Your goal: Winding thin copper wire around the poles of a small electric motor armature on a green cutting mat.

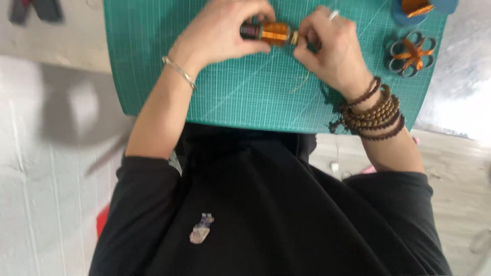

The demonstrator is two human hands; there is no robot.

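Head view, looking straight down: both hands meet over the far middle of the green gridded cutting mat [255, 97], which lies across the near edge of the desk. The left hand [222, 33] is curled shut around the dark end of a small spool wound with shiny copper-orange wire [274, 33], fingers over the top, thumb under. The right hand [330, 48] is pinched closed at the spool's other end, fingertips bunched tight against it; what exactly they nip is too small to tell, though a thin pale strand [303, 82] trails down from there onto the mat.

To my eye this looks like winding or feeding fine wire, and doing it well would mean keeping the spool level between both hands, the left grip firm enough that the spool does not roll, the right pinch light and close to the coil so the wire lays flat and does not kink. The loose strand wants steady tension; slack could let turns slip off the end.

On the left wrist a thin silver bangle [179, 71]; on the right wrist stacked brown wooden bead bracelets [376, 112]. At the mat's far right corner sits a grey flower-shaped ring piece with an orange cross in it [410, 53], and beyond it a blue round holder with copper inside [419, 9], both well apart from the hands. The frame is slightly blurred
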